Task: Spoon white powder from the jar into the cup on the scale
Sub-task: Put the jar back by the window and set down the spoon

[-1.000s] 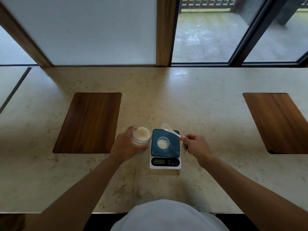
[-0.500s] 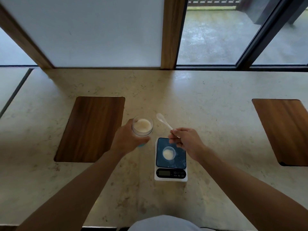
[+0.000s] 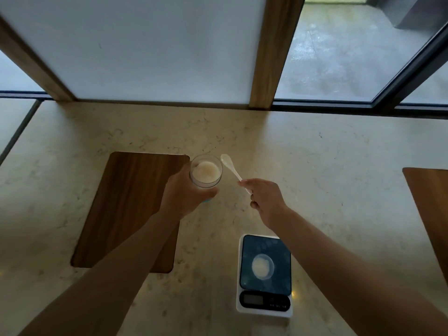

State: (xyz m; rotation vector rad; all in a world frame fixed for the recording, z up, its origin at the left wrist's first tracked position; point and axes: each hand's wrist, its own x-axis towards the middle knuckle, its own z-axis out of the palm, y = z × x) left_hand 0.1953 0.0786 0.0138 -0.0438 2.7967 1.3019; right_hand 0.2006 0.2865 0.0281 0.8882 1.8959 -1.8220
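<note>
Counting what's on the counter (image 3: 315,166): one jar, one spoon, one scale, one cup, plus two dark wooden inlay panels set into the stone, one on the left (image 3: 128,209) and one cut off at the right edge (image 3: 429,209).

Left hand (image 3: 184,197) is wrapped around the single clear jar (image 3: 206,174), fingers curled round its side from the near-left. You can look straight down into it and see the white powder (image 3: 206,172) sitting inside. The jar is over the top right corner of the left panel, right at its edge.

Right hand (image 3: 266,200) is pinching the handle of the one white spoon (image 3: 231,167), thumb and forefinger closed on it, the other fingers curled in underneath. The spoon's bowl points up and away, just to the right of the jar's rim, not touching it as far as I can tell. Can't make out whether there's any powder in the bowl.

The one scale (image 3: 265,275) sits nearer to the person, well apart from both hands, under the right forearm's line. The small cup (image 3: 263,266) stands in the middle of its dark platform, with a bit of white powder in it. The display is too blurry to read.
</note>
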